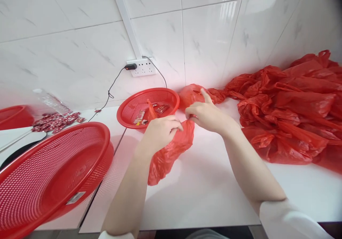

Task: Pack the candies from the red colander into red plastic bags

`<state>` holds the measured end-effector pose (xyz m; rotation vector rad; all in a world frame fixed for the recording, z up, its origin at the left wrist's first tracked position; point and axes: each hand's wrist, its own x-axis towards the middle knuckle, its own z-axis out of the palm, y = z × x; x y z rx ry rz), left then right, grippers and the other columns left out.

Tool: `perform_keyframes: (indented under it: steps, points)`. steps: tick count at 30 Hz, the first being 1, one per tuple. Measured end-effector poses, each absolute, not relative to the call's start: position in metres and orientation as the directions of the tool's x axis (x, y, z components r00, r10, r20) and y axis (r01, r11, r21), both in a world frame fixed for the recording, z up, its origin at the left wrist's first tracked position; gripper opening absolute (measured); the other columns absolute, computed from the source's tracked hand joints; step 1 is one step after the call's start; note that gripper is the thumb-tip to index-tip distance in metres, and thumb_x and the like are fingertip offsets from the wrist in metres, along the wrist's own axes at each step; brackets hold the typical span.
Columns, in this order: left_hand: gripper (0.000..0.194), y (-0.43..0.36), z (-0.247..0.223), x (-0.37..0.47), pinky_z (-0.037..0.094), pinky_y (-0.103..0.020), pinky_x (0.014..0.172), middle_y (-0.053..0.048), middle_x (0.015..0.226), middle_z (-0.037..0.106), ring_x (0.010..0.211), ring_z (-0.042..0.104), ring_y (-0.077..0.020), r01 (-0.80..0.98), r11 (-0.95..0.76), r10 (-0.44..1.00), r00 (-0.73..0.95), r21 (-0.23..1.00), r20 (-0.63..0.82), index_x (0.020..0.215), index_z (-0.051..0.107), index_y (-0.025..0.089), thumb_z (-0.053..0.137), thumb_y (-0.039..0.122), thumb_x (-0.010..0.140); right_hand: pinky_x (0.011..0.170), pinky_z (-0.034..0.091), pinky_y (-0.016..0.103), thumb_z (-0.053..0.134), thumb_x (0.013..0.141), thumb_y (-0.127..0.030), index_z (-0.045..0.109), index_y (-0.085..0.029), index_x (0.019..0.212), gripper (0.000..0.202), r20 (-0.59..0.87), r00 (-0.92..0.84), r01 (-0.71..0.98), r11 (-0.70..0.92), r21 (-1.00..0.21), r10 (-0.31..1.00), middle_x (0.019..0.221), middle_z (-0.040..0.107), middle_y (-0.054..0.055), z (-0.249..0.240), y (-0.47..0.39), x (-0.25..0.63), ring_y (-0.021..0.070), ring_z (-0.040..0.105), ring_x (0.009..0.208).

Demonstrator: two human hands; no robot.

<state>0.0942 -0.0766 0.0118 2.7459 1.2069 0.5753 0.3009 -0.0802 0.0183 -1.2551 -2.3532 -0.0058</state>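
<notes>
A thin red plastic bag (168,157) hangs crumpled over the white table between my hands. My left hand (162,131) has its fingers closed on the bag's upper left side. My right hand (204,113) pinches the bag's top right corner, its index finger or thumb sticking up. Just behind my left hand is a small red mesh basket (121,116) with several small wrapped packets (139,118) in it. Another red bag (191,93) lies behind my right hand, against the wall.
A large red basket (77,167) stands at the left. Many red bags (299,107) are heaped at the right. Behind the large basket lie small red packets (57,122) and a clear bottle (52,102). A cable (109,89) runs from a wall socket (144,68).
</notes>
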Motion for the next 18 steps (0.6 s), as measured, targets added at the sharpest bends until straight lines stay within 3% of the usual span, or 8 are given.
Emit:
perform_keyframes:
  steps: [2,5,8,10,12,14,16,18]
  points:
    - [0.036,-0.075,0.011,0.089,0.042,-0.031,0.061,0.004,0.096,0.072,0.076,0.065,-0.0183,0.748,-0.642,0.757,0.586,0.167,0.289,0.085,0.074,0.03,0.042,0.012,0.085,0.082,0.04,0.038,0.04,0.082,-0.005,0.057,-0.02,0.07,0.026,0.344,-0.443,0.825,0.527,-0.206,0.828,0.074,0.062,0.002,0.017,-0.075,0.304,0.0178,0.056,0.073]
    - [0.038,-0.074,0.011,0.083,0.04,-0.031,0.058,0.004,0.09,0.073,0.073,0.065,-0.0204,0.791,-0.599,0.796,0.57,0.129,0.202,0.091,0.073,0.033,0.045,0.01,0.079,0.063,0.033,0.03,0.043,0.081,-0.006,0.056,-0.02,0.07,0.022,0.324,-0.37,0.861,0.452,-0.233,0.871,0.074,0.062,0.003,0.023,-0.078,0.316,0.0165,0.052,0.067]
    - [0.044,-0.077,0.015,0.083,0.038,-0.029,0.055,0.005,0.084,0.071,0.067,0.063,-0.0196,0.799,-0.582,0.813,0.568,0.151,0.127,0.101,0.066,0.034,0.048,0.007,0.072,0.059,0.03,0.029,0.046,0.08,-0.007,0.057,-0.021,0.07,0.02,0.27,-0.277,0.904,0.346,-0.251,0.922,0.073,0.063,0.003,0.028,-0.087,0.328,0.0172,0.052,0.066]
    - [0.04,-0.08,0.019,0.086,0.037,-0.029,0.054,0.004,0.089,0.07,0.066,0.062,-0.0193,0.794,-0.582,0.813,0.562,0.174,0.152,0.105,0.06,0.033,0.052,0.012,0.073,0.058,0.03,0.03,0.05,0.077,-0.006,0.059,-0.021,0.071,0.019,0.181,-0.173,0.942,0.216,-0.258,0.968,0.072,0.062,0.004,0.027,-0.09,0.336,0.019,0.054,0.067]
    - [0.023,-0.082,0.02,0.088,0.036,-0.029,0.054,0.002,0.09,0.068,0.063,0.06,-0.0185,0.792,-0.591,0.803,0.561,0.152,0.2,0.097,0.06,0.03,0.056,0.021,0.077,0.057,0.03,0.03,0.053,0.075,-0.005,0.061,-0.022,0.069,0.019,0.074,-0.065,0.963,0.082,-0.259,0.995,0.069,0.061,0.005,0.023,-0.091,0.344,0.0212,0.056,0.069]
    - [0.006,-0.082,0.019,0.089,0.034,-0.03,0.055,0.0,0.079,0.064,0.057,0.055,-0.0173,0.803,-0.59,0.799,0.567,0.077,0.201,0.076,0.06,0.025,0.057,0.03,0.079,0.057,0.031,0.03,0.058,0.075,-0.009,0.061,-0.021,0.065,0.016,-0.009,-0.024,0.965,0.021,-0.26,1.0,0.064,0.059,0.005,0.021,-0.092,0.349,0.0225,0.057,0.069]
    - [0.026,-0.08,0.015,0.089,0.032,-0.031,0.056,-0.001,0.065,0.057,0.053,0.051,-0.0164,0.813,-0.582,0.801,0.573,0.007,0.172,0.057,0.053,0.022,0.057,0.034,0.081,0.057,0.032,0.03,0.063,0.077,-0.018,0.062,-0.021,0.064,0.014,-0.028,-0.079,0.957,0.067,-0.283,0.996,0.064,0.058,0.005,0.024,-0.095,0.349,0.0218,0.057,0.069]
    - [0.035,-0.077,0.011,0.089,0.03,-0.031,0.055,-0.002,0.06,0.054,0.051,0.05,-0.0161,0.821,-0.57,0.807,0.563,-0.015,0.177,0.052,0.05,0.021,0.057,0.037,0.082,0.058,0.034,0.029,0.062,0.081,-0.026,0.064,-0.021,0.068,0.014,0.08,-0.178,0.931,0.194,-0.309,0.981,0.07,0.061,0.005,0.032,-0.102,0.343,0.0204,0.057,0.07]
